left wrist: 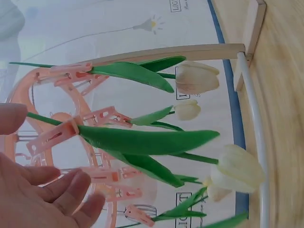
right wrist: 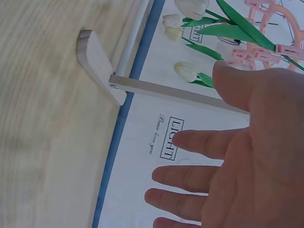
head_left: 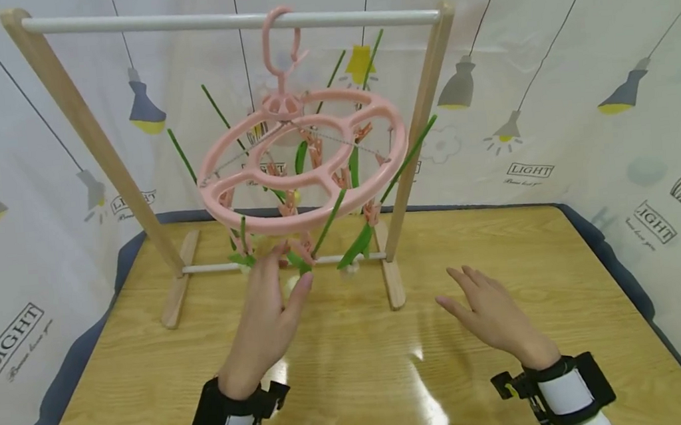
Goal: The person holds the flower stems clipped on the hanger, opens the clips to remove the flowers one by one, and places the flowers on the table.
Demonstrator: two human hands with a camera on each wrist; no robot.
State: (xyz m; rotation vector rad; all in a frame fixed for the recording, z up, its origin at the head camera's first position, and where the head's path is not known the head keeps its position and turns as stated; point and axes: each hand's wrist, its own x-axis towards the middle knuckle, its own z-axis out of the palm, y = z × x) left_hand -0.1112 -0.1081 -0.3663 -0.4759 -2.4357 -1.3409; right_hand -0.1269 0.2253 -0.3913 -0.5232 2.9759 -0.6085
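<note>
A round pink clip hanger (head_left: 284, 225) hangs by its hook from a white-railed wooden stand. Artificial white tulips (left wrist: 238, 170) with green leaves hang upside down from its pink clothes pegs (left wrist: 54, 137), stems pointing up. My left hand (head_left: 268, 321) is raised under the hanger's front rim, thumb and fingers spread, beside a peg with a tulip in it. In the left wrist view a gap shows between the fingers, with nothing held. My right hand (head_left: 497, 310) is held over the table to the right of the stand, fingers extended and holding nothing.
The stand's top rail (head_left: 199, 19) runs between two wooden posts with feet (head_left: 394, 285) on the wooden table (head_left: 354, 385). A white cloth (head_left: 555, 115) printed with lamps hangs behind and at the sides. A dark blue band (head_left: 484, 206) lines the table's back edge.
</note>
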